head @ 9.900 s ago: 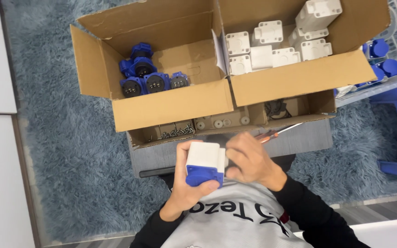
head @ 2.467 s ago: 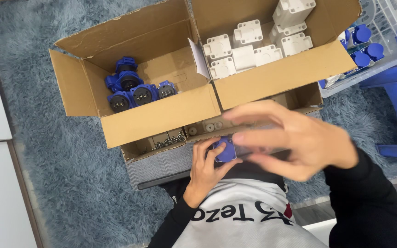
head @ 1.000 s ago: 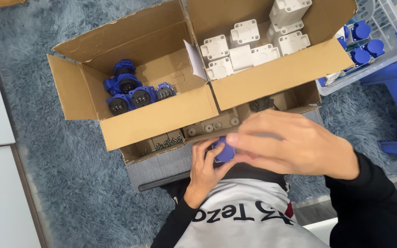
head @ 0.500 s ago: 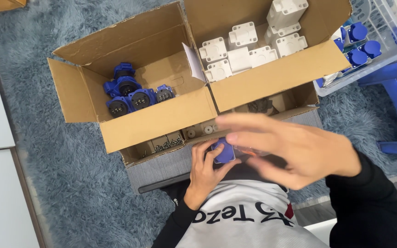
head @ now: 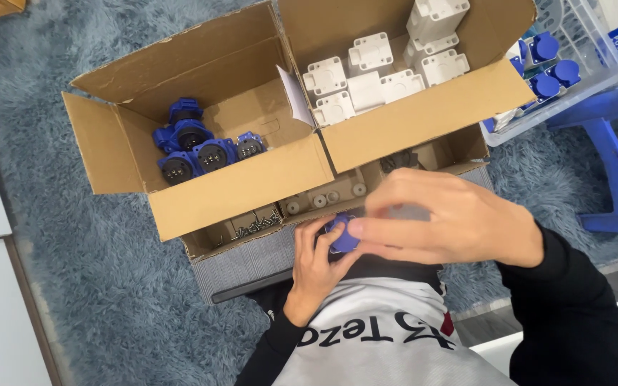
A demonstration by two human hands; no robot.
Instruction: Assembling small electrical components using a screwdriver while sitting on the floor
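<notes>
- Both hands meet low in the view, close to the person's chest, with 1 small blue part [head: 343,237] between them.
- Left hand [head: 317,261] sits under the part, fingers curled up around it and gripping it from below.
- Right hand [head: 452,218] reaches across from the right, much nearer the camera and slightly blurred; its fingertips [head: 357,230] press on the blue part, so both hands have hold of the same piece.
- Most of that part is covered by fingers, so its exact shape cannot be told.
- Just beyond the hands lies a low cardboard tray [head: 323,204] with small grey fittings and, toward the left hand's side, a scatter of screws [head: 255,225].
- Further out past the left hand, an open cardboard box [head: 130,154] holds a cluster of blue round sockets [head: 202,146] lying on their sides.
- Further out past the right hand, a second open box [head: 430,114] holds white square housings [head: 377,71], some stacked.
- Off beyond the right hand's far side, a clear plastic basket [head: 581,78] carries more blue caps [head: 552,68], and a blue plastic stool [head: 613,150] stands beside it.
- Everything rests on a shaggy grey-blue rug [head: 59,271].
- Black sleeves cover both arms, and a white shirt front shows right beneath the hands.
</notes>
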